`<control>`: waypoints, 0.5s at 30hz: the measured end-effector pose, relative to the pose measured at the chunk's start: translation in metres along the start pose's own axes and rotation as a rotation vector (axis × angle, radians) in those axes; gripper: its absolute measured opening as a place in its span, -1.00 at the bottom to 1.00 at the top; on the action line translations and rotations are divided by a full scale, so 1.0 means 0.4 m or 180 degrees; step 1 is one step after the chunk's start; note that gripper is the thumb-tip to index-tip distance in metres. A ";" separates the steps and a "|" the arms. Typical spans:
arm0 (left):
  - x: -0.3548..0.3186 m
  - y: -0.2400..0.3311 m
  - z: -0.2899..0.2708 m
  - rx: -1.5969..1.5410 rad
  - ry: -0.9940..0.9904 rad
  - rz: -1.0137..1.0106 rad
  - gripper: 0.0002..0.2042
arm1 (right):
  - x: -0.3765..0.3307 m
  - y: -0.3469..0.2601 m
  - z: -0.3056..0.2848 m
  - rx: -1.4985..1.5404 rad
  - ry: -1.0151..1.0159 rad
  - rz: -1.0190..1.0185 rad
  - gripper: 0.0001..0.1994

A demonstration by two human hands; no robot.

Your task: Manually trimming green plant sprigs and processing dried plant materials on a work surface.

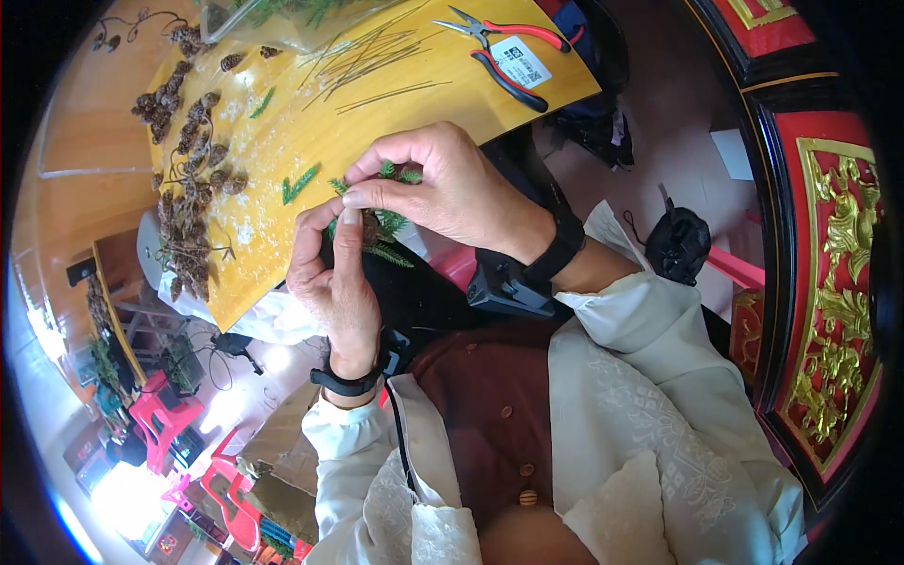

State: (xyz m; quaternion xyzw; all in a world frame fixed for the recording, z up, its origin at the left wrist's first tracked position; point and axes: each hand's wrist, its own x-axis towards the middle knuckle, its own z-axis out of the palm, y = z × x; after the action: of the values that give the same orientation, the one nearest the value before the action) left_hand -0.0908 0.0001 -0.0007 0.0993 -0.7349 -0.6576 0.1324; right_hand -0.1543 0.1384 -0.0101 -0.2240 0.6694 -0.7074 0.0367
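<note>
Just past the near edge of the yellow table, my two hands meet over a green artificial fir sprig. My left hand is closed, its thumb and fingertips pinching at the sprig's upper part. Pressed against it from the other side is my right hand, thumb and forefinger pinched together at the same spot. Green needles stick out above and below the fingers. A small brown pine cone shows among them, partly covered. The exact point of grip is hidden by my fingertips.
Strings of pine cones run down the table's left side. A loose fir sprig lies near my left hand. Thin wires, red-handled pliers on a white label card, and a clear plastic bag lie farther back.
</note>
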 end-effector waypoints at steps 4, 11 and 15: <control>-0.003 -0.004 -0.001 -0.0007 -0.0024 -0.0127 -0.91 | -0.007 -0.016 0.003 -0.0474 0.0177 0.0046 -0.89; 0.001 0.010 0.013 -0.0308 -0.0062 -0.0236 -0.91 | -0.010 -0.002 0.016 -0.0024 0.0350 0.0341 -0.93; 0.019 0.030 0.002 -0.0594 -0.0174 -0.0734 -0.90 | -0.006 0.002 0.008 0.0178 0.0207 0.0344 -0.94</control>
State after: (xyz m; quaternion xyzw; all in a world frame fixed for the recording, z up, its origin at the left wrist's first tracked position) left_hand -0.0981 -0.0001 0.0117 0.1524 -0.6577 -0.7364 0.0446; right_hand -0.1512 0.1363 -0.0115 -0.1634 0.6613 -0.7297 0.0593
